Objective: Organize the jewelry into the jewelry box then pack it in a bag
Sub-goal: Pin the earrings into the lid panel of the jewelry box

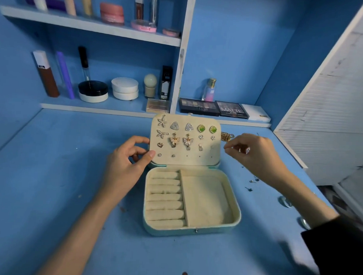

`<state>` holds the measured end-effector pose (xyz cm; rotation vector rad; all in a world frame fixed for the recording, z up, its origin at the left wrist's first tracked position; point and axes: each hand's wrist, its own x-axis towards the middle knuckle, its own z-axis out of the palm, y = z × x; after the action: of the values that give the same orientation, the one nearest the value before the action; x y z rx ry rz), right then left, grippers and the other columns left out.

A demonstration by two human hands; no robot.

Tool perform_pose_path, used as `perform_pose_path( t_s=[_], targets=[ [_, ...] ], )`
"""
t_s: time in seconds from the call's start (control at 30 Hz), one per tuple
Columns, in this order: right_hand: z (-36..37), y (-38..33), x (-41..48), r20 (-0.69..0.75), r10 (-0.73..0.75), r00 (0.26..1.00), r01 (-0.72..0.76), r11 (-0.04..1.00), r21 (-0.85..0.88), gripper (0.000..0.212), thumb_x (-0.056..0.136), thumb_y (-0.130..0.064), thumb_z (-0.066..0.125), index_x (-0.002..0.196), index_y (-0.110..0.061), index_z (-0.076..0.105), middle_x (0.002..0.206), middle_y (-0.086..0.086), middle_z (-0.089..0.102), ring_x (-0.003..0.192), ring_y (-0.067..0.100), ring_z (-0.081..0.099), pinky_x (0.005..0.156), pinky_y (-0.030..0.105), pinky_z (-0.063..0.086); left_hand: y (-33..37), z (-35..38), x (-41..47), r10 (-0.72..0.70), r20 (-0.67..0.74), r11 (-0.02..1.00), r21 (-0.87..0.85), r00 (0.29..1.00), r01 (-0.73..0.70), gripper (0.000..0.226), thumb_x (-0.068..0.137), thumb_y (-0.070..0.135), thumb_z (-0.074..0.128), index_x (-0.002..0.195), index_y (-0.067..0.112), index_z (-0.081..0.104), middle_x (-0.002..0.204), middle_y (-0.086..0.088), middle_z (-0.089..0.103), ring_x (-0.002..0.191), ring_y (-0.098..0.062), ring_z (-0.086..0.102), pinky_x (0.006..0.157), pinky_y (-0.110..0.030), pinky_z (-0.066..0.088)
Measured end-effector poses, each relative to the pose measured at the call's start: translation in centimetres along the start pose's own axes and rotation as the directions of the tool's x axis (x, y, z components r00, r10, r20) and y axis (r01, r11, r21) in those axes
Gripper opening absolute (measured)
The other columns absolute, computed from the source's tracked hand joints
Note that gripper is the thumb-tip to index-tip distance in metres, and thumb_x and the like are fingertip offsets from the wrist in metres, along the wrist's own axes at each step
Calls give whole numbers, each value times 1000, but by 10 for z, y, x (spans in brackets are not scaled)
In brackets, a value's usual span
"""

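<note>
Shelves at the top of the frame carry cosmetics: jars, tubes and bottles at upper left, two eyeshadow palettes (199, 106) and a small perfume bottle (209, 90) right of centre. On the blue tabletop (51, 174), mid-frame, lies the jewelry box (191, 232), open. Its lid (204, 160) stands tilted back toward the shelves. Earrings (174, 140) are pinned in rows on the lid's cream lining. The base has ring rolls on its left and a plain compartment on its right.

A gold chain (227, 136) lies just beside the lid's right edge. Tiny loose pieces (251, 182) and two rings (284, 201) lie on the tabletop at the right, partly behind the right forearm.

The left hand (130, 158), left of the box, grips the lid's left edge, with its thumb on the lower corner of the lining and its fingers curled at the rim. The right hand (256, 152) hovers right of the lid, just beside the chain. Its thumb and forefinger tips are pressed together, and a small shiny piece (247, 150) shows among its curled fingers, too small to identify.
</note>
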<state>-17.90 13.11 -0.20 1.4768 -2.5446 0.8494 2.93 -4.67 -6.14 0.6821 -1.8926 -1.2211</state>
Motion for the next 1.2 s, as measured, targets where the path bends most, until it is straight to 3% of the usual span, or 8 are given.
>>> perform_pose_path(
  t_s=[0.1,0.33,0.5,0.7,0.87,1.07,1.2],
  targets=[
    [-11,26,3,70,76,995,-72,995,-65,6,82,-11,68,82,-15,73,82,3,67,71,17,56,72,31,47,0,0,0,10,3,1000,-4,1000,-10,22,82,19,71,88,36,58,74,20,70,70,-22,58,57,-17,38],
    [-24,50,-1,191,101,976,-65,981,-185,11,81,-7,67,83,-15,74,74,-9,62,65,1,52,64,18,40,0,0,0,3,4,1000,1,1000,-3,22,82,18,73,88,34,59,71,21,69,62,-10,53,55,-13,36],
    [-21,53,-4,240,97,966,-53,982,-181,9,80,-11,69,82,-18,74,69,-18,57,66,3,53,69,27,47,3,0,-1,8,7,1000,2,1000,-8,24,84,12,68,88,33,59,70,22,68,58,-2,52,55,-10,36],
    [-14,53,0,201,119,972,-78,977,-200,8,82,-15,67,86,-18,73,73,-6,61,73,15,57,73,35,50,5,1,-2,2,7,1000,5,1000,-2,24,84,12,68,88,33,59,70,23,68,58,0,53,55,-10,36],
    [-8,50,5,259,128,957,-65,969,-237,4,80,-24,70,82,-25,73,76,-12,62,75,13,57,73,37,52,4,0,-3,-12,6,1000,9,1000,12,22,85,14,69,89,34,59,76,19,70,58,-1,54,58,-19,38],
    [-3,49,8,256,129,958,-50,955,-293,6,82,-20,65,82,-21,72,76,-10,58,78,16,55,70,35,50,5,-1,-3,-20,12,1000,17,1000,20,21,85,15,68,89,33,59,79,18,71,59,-1,55,60,-22,39],
    [-4,48,6,260,98,961,-33,969,-244,7,81,-21,65,76,-24,68,71,-17,56,73,13,54,69,37,51,4,-1,-3,-25,20,1000,18,999,25,22,85,14,68,90,34,59,78,18,71,61,-1,56,56,-14,38]
  ],
)
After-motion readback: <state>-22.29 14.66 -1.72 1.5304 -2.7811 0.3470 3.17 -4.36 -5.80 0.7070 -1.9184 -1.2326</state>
